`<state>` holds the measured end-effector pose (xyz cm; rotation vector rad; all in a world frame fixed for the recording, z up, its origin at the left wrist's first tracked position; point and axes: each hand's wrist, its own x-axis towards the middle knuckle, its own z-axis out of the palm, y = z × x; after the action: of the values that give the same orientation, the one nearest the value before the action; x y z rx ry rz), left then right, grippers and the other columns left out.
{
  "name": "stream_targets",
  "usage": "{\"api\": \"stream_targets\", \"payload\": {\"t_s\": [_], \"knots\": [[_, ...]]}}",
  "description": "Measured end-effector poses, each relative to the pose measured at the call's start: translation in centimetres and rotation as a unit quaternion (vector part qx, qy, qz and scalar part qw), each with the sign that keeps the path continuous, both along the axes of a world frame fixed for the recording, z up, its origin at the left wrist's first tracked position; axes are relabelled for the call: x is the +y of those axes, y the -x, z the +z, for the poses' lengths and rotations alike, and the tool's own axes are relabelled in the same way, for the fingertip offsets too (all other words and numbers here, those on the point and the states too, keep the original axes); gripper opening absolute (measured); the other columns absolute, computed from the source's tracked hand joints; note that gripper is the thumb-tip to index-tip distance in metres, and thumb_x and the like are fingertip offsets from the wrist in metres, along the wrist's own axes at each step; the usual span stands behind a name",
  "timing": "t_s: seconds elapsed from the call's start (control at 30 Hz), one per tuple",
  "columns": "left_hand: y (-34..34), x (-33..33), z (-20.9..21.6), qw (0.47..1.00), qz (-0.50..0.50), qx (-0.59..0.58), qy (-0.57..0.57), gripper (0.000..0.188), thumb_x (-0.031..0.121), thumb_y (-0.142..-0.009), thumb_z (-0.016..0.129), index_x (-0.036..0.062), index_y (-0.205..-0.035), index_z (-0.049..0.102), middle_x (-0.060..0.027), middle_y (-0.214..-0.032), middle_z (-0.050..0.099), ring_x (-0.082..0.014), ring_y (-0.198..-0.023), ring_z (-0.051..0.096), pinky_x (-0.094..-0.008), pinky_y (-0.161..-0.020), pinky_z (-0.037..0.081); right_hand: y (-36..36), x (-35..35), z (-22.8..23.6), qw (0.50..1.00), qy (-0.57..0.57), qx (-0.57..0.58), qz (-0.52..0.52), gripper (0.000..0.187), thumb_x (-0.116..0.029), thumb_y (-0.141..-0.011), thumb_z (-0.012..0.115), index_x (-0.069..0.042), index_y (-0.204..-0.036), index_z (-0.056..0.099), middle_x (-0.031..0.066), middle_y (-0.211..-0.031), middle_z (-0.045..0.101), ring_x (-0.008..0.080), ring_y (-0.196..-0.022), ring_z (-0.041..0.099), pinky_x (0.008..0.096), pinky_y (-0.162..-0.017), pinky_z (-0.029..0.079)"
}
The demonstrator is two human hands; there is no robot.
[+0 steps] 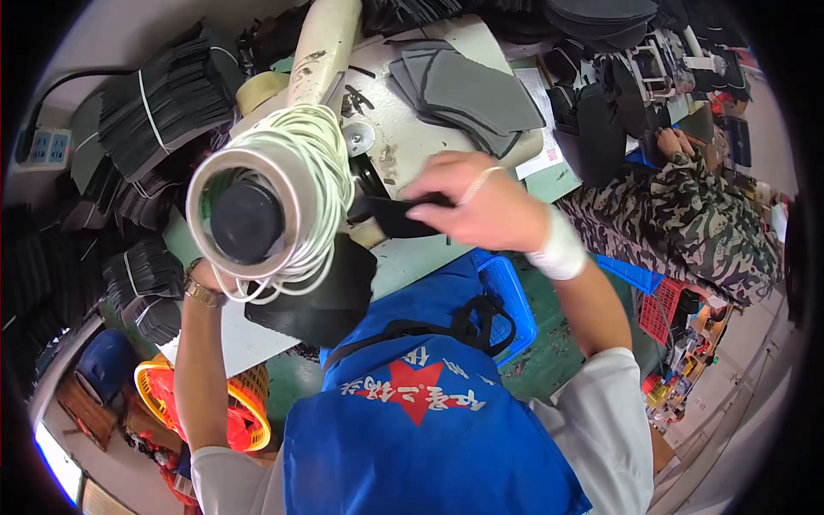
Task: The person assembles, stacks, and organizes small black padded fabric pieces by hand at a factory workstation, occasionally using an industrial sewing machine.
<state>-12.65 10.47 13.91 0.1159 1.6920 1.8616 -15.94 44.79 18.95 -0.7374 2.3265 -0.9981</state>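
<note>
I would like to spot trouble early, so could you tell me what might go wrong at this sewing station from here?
1. The right hand pinches a black fabric piece right beside the sewing machine head, so fingers might stray toward the needle area, which is hidden here.
2. The left hand is hidden behind the lamp wrapped in white cord, so its guiding cannot be checked.
3. The grey fabric stack lies fanned near the table edge and could slide.

Left hand hidden behind handwheel [249,219] wound with white cord; only wrist and watch [202,293] show, grip unreadable. Right hand [481,206] motion-blurred, covering most of black piece [403,219]. Needle area out of sight behind machine.
</note>
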Motion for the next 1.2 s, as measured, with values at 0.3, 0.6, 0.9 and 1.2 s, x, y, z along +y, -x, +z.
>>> {"api": "stream_targets", "payload": {"t_s": [0.3,0.6,0.9,1.2], "knots": [[-0.9,2.0,-1.4,0.95,-0.102,0.093,0.279,0.027,0.024,-0.082,0.067,0.0076,-0.104,0.068,-0.0115,-0.101,0.067,-0.0228,-0.099,0.061,-0.0324,-0.094,0.043,-1.0,-1.9,-1.5,0.986,0.071,0.15,0.031,0.012,-0.014,-0.074,0.07,-0.009,-0.084,0.067,0.0076,-0.087,0.059,0.0289,-0.092,0.055,0.0384,-0.085,0.042],[-0.2,-1.4,-5.9,0.838,-0.25,0.429,0.226,0.019,0.02,-0.078,0.067,0.0067,-0.09,0.07,-0.0212,-0.088,0.067,-0.0286,-0.086,0.065,-0.0471,-0.079,0.047,-0.7,0.5,0.0,0.994,0.088,-0.003,0.058,0.012,-0.01,-0.074,0.07,-0.008,-0.085,0.066,0.0105,-0.095,0.058,0.03,-0.102,0.05,0.039,-0.084,0.04],[0.2,-4.2,-6.2,0.896,-0.219,0.335,0.191,0.018,0.021,-0.08,0.065,0.0057,-0.09,0.069,-0.0185,-0.086,0.066,-0.0252,-0.083,0.064,-0.043,-0.076,0.047,0.0,2.3,1.4,0.998,0.019,-0.047,0.042,0.017,-0.01,-0.075,0.069,-0.003,-0.09,0.066,0.0117,-0.083,0.061,0.0308,-0.088,0.056,0.0375,-0.077,0.045],[-0.4,-1.0,-4.3,0.936,-0.205,0.238,0.156,0.019,0.022,-0.083,0.064,0.0046,-0.089,0.069,-0.0157,-0.084,0.066,-0.0218,-0.08,0.063,-0.0388,-0.072,0.047,0.6,0.1,0.5,0.989,0.117,0.081,0.026,0.027,-0.012,-0.076,0.067,-0.006,-0.102,0.064,0.0144,-0.087,0.063,0.034,-0.083,0.06,0.0395,-0.072,0.048]]}}
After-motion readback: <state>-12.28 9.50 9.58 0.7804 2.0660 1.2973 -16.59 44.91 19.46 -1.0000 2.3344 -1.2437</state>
